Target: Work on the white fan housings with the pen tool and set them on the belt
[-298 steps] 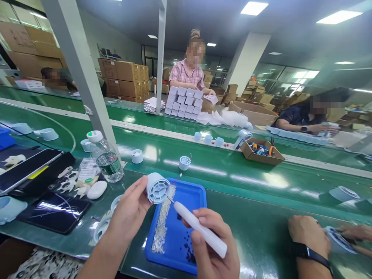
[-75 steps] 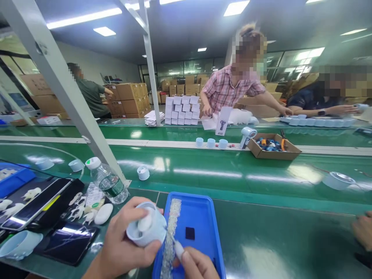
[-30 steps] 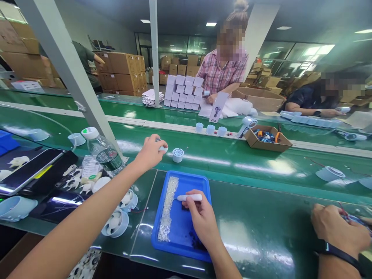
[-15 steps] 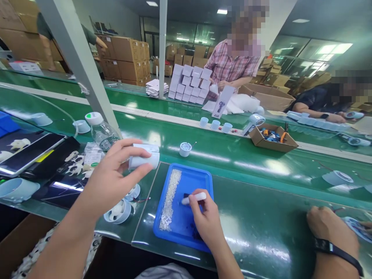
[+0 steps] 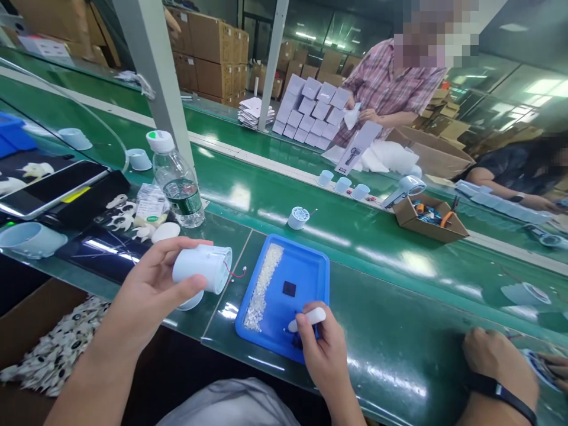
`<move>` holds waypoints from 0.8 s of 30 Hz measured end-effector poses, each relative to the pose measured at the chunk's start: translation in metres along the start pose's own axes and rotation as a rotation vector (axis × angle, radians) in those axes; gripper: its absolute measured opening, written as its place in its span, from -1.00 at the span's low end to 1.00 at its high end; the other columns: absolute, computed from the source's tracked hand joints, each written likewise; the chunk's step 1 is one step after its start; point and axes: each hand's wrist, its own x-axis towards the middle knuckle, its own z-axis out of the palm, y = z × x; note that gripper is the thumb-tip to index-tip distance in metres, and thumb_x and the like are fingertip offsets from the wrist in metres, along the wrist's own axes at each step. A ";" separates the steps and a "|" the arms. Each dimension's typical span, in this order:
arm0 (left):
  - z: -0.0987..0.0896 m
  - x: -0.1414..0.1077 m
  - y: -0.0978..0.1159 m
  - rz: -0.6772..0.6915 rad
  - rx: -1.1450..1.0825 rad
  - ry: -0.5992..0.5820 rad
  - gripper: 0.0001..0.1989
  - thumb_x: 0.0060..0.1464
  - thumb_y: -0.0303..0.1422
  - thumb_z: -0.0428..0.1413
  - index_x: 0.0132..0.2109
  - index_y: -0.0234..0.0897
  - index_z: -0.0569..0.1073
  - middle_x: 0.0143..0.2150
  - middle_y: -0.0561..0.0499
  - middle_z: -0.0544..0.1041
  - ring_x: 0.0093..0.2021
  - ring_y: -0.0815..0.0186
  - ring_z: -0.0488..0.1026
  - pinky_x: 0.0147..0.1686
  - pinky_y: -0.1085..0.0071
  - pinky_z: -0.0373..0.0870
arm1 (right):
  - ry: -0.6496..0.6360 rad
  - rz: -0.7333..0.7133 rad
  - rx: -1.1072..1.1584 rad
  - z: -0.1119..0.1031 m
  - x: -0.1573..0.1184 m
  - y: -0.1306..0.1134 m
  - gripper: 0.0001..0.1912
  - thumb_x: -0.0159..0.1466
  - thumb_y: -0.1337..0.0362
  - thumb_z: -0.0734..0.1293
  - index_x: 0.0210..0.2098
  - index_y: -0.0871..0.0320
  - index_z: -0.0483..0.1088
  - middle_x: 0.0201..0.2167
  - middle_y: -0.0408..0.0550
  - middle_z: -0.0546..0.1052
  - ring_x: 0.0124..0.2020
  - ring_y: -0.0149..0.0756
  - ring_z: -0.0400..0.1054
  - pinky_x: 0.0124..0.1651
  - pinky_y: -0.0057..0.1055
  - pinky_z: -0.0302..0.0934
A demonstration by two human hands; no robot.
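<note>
Holding a pale blue housing (image 5: pixel 197 266) in the head view, the left hand (image 5: pixel 151 284) is curving partly open, its thumb pressing below and its fingers resting above. The housing is lying sideways in this grip above the near edge of the bench (image 5: pixel 377 319), left of the tray (image 5: pixel 308 266), and a red wire (image 5: pixel 236 274) is trailing from its right end. The right hand (image 5: pixel 326 343) is closing in a pinch around a white-handled tool (image 5: pixel 310 319), which is slanting over the lower right of the tray. Along the tray's left side, clear beads (image 5: pixel 261 290) are forming a band; 1 black square (image 5: pixel 289 289) is lying near the middle, and dark bits (image 5: pixel 296 341) are lying below the tool.

Beyond the tray, 1 upright hub (image 5: pixel 299 218) is standing on the green belt (image 5: pixel 248 198). Farther off, 3 cups (image 5: pixel 342 185) are standing in a row, and 1 handheld fan (image 5: pixel 408 187) is leaning near an open carton (image 5: pixel 426 226) holding small parts. To the left, 1 bottle (image 5: pixel 181 198) is standing behind a white oval object (image 5: pixel 165 232). To the right, a co-worker's hand (image 5: pixel 499 355) is resting above the bench, its wrist wearing 1 black band (image 5: pixel 499 393).
</note>
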 end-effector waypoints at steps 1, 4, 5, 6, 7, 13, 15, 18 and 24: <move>0.000 0.000 -0.001 -0.003 -0.005 0.001 -0.59 -0.21 -0.29 0.30 -0.13 0.00 0.45 -0.03 0.16 0.53 -0.13 0.24 0.49 -0.27 0.31 0.40 | -0.007 -0.001 -0.004 0.000 0.000 0.000 -0.85 0.36 0.28 0.21 -0.37 0.10 0.23 -0.52 -0.25 0.32 -0.55 -0.49 0.21 -0.45 -0.58 0.14; 0.002 -0.003 0.000 -0.011 -0.044 0.014 -0.60 -0.21 -0.29 0.33 -0.14 -0.07 0.45 -0.04 0.09 0.53 -0.15 0.24 0.50 -0.31 0.39 0.42 | -0.013 -0.003 -0.024 0.001 -0.003 0.000 -0.85 0.35 0.27 0.23 -0.37 0.11 0.24 -0.51 -0.25 0.32 -0.53 -0.48 0.23 -0.44 -0.58 0.15; 0.003 -0.004 0.001 -0.015 -0.069 0.022 -0.61 -0.20 -0.31 0.33 -0.15 -0.10 0.45 -0.05 0.06 0.54 -0.16 0.25 0.50 -0.32 0.43 0.43 | -0.012 -0.006 -0.035 0.001 -0.004 0.000 -0.86 0.35 0.27 0.23 -0.36 0.11 0.24 -0.51 -0.24 0.33 -0.52 -0.48 0.24 -0.43 -0.57 0.16; 0.004 -0.006 0.002 -0.020 -0.095 0.030 -0.63 -0.18 -0.33 0.34 -0.16 -0.12 0.45 -0.06 0.04 0.54 -0.18 0.26 0.50 -0.32 0.46 0.45 | -0.013 -0.010 -0.048 0.000 -0.005 0.001 -0.87 0.35 0.27 0.23 -0.35 0.11 0.25 -0.49 -0.23 0.35 -0.50 -0.47 0.26 -0.41 -0.57 0.17; 0.006 -0.007 0.004 -0.021 -0.120 0.036 -0.65 -0.16 -0.34 0.34 -0.17 -0.14 0.46 -0.08 0.02 0.55 -0.20 0.28 0.50 -0.32 0.49 0.45 | -0.013 -0.019 -0.061 0.000 -0.006 0.001 -0.88 0.35 0.27 0.23 -0.33 0.11 0.26 -0.47 -0.21 0.36 -0.48 -0.46 0.28 -0.39 -0.56 0.18; 0.011 -0.011 0.005 -0.060 -0.164 0.031 -0.67 -0.11 -0.37 0.33 -0.17 -0.16 0.44 -0.08 0.01 0.54 -0.19 0.30 0.49 -0.27 0.52 0.46 | 0.004 0.084 -0.082 -0.003 0.008 0.014 -0.85 0.36 0.17 0.21 -0.26 0.10 0.29 -0.42 -0.17 0.42 -0.45 -0.40 0.34 -0.37 -0.49 0.23; 0.010 -0.011 0.004 -0.081 -0.149 0.028 -0.66 -0.12 -0.34 0.34 -0.16 -0.15 0.44 -0.04 0.00 0.53 -0.18 0.29 0.49 -0.27 0.52 0.47 | 0.059 0.183 -0.046 -0.004 0.013 0.020 -0.80 0.36 0.10 0.19 -0.22 0.11 0.28 -0.40 -0.14 0.43 -0.45 -0.36 0.36 -0.36 -0.44 0.26; 0.007 -0.011 0.003 -0.124 -0.102 0.043 -0.62 -0.18 -0.29 0.36 -0.18 -0.12 0.45 -0.01 0.01 0.51 -0.16 0.28 0.48 -0.30 0.56 0.47 | 0.147 0.276 0.011 -0.006 0.016 0.025 -0.72 0.36 0.03 0.15 -0.18 0.12 0.26 -0.37 -0.10 0.42 -0.43 -0.32 0.37 -0.34 -0.37 0.29; 0.008 -0.010 0.002 -0.155 -0.080 0.075 -0.60 -0.22 -0.26 0.38 -0.19 -0.10 0.45 -0.06 0.04 0.52 -0.16 0.28 0.47 -0.29 0.57 0.46 | 0.114 0.312 0.004 -0.005 0.020 0.025 -0.66 0.36 -0.02 0.12 -0.17 0.13 0.25 -0.35 -0.06 0.42 -0.40 -0.28 0.36 -0.30 -0.30 0.29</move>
